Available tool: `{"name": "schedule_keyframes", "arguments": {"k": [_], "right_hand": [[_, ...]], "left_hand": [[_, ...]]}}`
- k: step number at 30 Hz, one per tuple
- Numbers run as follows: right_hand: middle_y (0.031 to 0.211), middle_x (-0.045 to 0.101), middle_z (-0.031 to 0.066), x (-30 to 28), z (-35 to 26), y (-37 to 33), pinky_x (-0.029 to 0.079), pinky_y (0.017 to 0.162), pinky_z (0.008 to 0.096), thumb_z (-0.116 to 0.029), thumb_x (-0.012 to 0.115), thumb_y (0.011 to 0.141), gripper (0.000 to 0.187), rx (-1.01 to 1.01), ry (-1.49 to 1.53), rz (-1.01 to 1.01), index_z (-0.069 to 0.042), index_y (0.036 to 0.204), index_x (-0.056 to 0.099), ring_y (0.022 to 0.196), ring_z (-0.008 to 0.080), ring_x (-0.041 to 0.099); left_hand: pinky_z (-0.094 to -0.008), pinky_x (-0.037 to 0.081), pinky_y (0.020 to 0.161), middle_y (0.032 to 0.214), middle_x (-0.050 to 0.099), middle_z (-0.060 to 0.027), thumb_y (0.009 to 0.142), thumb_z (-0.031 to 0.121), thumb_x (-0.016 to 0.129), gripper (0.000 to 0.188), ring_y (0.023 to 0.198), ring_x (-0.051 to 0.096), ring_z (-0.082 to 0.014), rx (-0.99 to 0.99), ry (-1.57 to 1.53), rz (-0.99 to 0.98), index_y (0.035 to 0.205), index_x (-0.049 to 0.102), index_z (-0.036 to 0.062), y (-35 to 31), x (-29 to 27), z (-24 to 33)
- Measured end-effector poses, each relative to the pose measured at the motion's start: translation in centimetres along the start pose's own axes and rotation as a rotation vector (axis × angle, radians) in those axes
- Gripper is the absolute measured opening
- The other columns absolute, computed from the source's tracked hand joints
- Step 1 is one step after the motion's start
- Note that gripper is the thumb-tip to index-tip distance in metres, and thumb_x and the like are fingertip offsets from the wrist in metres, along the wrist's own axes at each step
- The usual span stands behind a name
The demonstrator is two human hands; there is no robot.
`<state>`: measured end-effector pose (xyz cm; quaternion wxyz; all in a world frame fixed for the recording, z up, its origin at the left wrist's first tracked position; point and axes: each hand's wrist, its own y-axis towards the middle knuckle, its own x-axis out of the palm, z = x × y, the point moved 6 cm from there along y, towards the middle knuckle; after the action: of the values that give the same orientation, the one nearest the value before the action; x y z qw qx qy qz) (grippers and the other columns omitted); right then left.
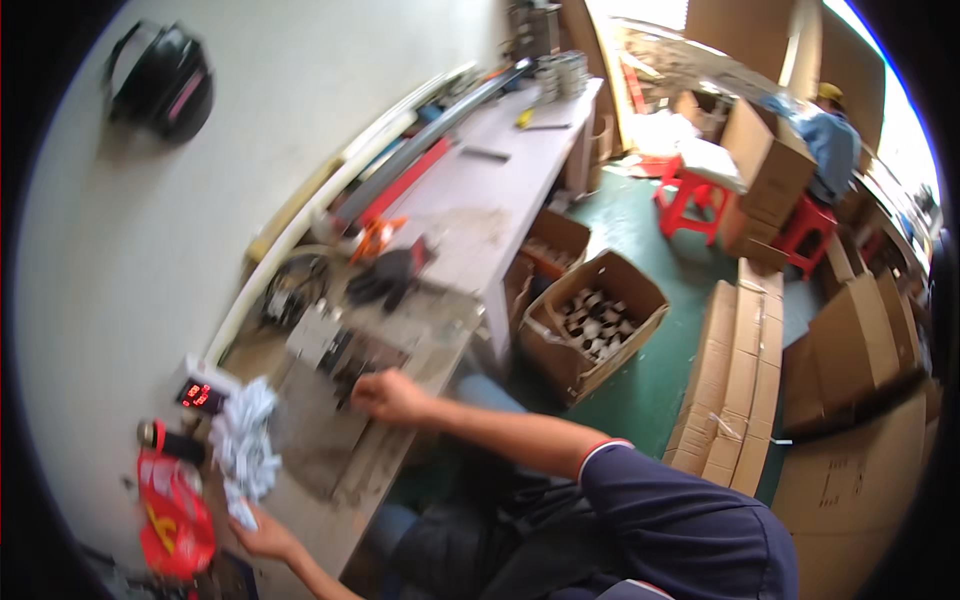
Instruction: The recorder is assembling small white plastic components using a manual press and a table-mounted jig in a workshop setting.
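At the near left end of the workbench, my left hand (262, 535) has its fingers closed at the lower tip of a crumpled pale blue cloth (245, 440). My right hand (392, 398) is curled at the near side of a small metal fixture (360, 355) on the bench. Its fingertips are blurred, and whatever they hold, if anything, is hidden. A flat metal plate (315, 338) adjoins the fixture. Beyond it lies a dark work glove (390, 277) with red at the cuff.
A red-digit display (200, 395), a dark bottle (180, 442) and a red bag (172, 520) sit by the wall. Long tubes (400, 172) line the bench's back. Cardboard boxes (590, 320) of small parts stand right of it. A person (830, 150) sits farther off.
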<state>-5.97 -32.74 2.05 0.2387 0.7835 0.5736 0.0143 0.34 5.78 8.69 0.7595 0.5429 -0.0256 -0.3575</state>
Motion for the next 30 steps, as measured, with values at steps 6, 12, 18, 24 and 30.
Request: {"name": "schedule_keyframes", "arguments": {"k": [6,12,18,24,30], "right_hand": [[0.079,0.07,0.0157,-0.9,0.7,-0.8,0.054,0.07,0.0433,-0.028,0.066,0.09,0.025,0.1,-0.111,0.141,-0.003,0.092,0.071,0.077,0.0337,0.07],[0.067,0.067,0.0073,2.3,-1.3,0.4,0.052,0.057,0.0325,-0.03,0.069,0.093,0.033,0.364,0.45,-0.026,0.002,0.088,0.071,0.061,0.0137,0.066],[0.066,0.068,0.0081,2.9,-0.3,0.3,0.051,0.05,0.0304,-0.013,0.073,0.086,0.019,0.38,0.672,0.103,0.005,0.081,0.07,0.056,0.0142,0.064],[0.067,0.065,0.0052,3.9,-1.5,0.4,0.05,0.05,0.0294,-0.013,0.074,0.086,0.017,0.376,0.647,-0.028,0.003,0.087,0.067,0.057,0.0118,0.063],[0.065,0.063,0.0046,4.0,-0.6,0.7,0.05,0.05,0.0297,-0.014,0.077,0.084,0.019,0.38,0.558,0.026,0.002,0.083,0.067,0.056,0.0115,0.062]], "left_hand": [[-0.0426,0.051,0.068,0.084,0.068,-0.0185,0.093,0.018,0.074,0.025,0.074,0.064,-0.0359,0.102,-0.253,-0.093,0.092,0.064,-0.0045,-6.3,6.3,10.4],[-0.0407,0.054,0.075,0.091,0.066,-0.0162,0.09,-0.002,0.07,0.01,0.082,0.066,-0.0342,0.268,-0.347,-0.238,0.095,0.062,-0.0045,-9.0,6.2,19.7],[-0.0443,0.053,0.077,0.094,0.066,-0.0175,0.086,-0.007,0.069,0.01,0.086,0.066,-0.0363,0.308,-0.389,-0.306,0.092,0.061,-0.0039,-10.7,6.7,20.3],[-0.0454,0.052,0.079,0.096,0.065,-0.0183,0.085,-0.007,0.068,0.013,0.088,0.065,-0.0373,0.326,-0.369,-0.336,0.095,0.061,-0.0043,-10.7,6.4,18.6],[-0.0465,0.052,0.081,0.098,0.065,-0.0192,0.085,-0.006,0.068,0.013,0.09,0.065,-0.0385,0.341,-0.36,-0.382,0.096,0.061,-0.0047,-10.7,6.5,19.5]]}}
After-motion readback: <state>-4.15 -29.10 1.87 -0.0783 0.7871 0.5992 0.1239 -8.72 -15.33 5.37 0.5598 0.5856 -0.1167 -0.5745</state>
